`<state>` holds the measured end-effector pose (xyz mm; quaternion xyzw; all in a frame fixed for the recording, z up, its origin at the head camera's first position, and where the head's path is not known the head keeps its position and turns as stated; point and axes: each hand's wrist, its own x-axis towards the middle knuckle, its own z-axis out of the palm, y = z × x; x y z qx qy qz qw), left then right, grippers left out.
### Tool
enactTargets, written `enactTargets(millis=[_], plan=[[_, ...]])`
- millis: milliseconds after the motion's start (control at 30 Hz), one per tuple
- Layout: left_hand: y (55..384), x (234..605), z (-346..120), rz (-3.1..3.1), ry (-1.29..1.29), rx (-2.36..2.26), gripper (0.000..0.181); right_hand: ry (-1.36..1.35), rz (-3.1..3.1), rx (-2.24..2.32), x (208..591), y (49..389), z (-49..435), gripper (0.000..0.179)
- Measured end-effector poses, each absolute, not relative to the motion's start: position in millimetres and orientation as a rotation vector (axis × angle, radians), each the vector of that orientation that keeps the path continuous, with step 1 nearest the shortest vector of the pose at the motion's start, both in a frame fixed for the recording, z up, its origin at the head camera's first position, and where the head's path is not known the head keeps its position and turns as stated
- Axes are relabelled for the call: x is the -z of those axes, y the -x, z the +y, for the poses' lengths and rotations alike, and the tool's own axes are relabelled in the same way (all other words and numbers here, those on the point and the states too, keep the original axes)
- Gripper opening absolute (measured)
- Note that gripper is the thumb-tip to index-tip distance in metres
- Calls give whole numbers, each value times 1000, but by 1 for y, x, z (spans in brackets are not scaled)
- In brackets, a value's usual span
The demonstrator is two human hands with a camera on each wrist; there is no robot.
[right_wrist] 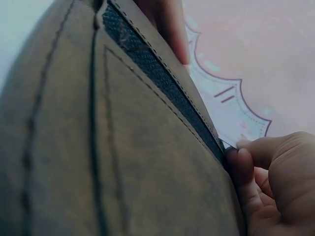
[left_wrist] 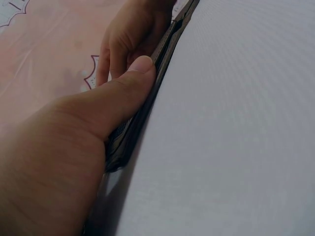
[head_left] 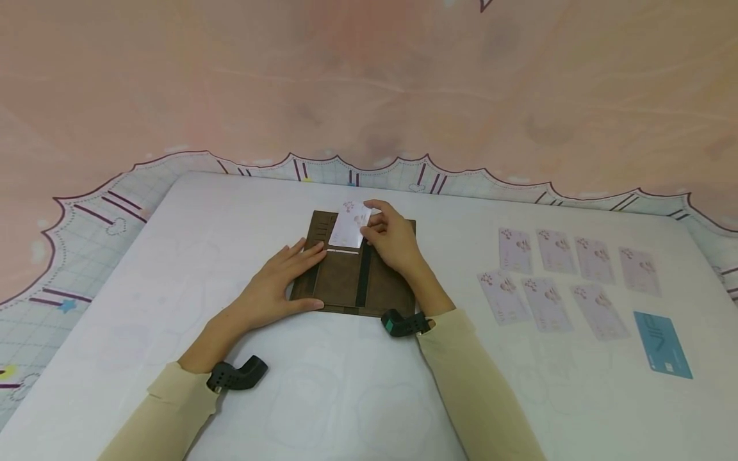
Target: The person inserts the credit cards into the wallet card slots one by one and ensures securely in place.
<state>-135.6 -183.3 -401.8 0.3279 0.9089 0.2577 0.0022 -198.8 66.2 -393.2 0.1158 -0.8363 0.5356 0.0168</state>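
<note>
The sleeved left arm (head_left: 167,413) and right arm (head_left: 484,390) reached forward, converging, both wrists bare. The left hand (head_left: 272,283) lay palm down, its fingers extended and slightly apart, angled forward and inward, its thumb stretched to the right. The right hand (head_left: 398,243) was farther forward, turned inward, its thumb and fingers bent into a pinch, the fingertips close to the thumb.
</note>
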Motion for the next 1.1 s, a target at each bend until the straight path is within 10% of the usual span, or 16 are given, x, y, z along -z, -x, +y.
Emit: enactTargets(millis=[1100], plan=[[136,401,-183,2859,-1028,-793,84,-492,-2734,-1418,391,197,63,41]])
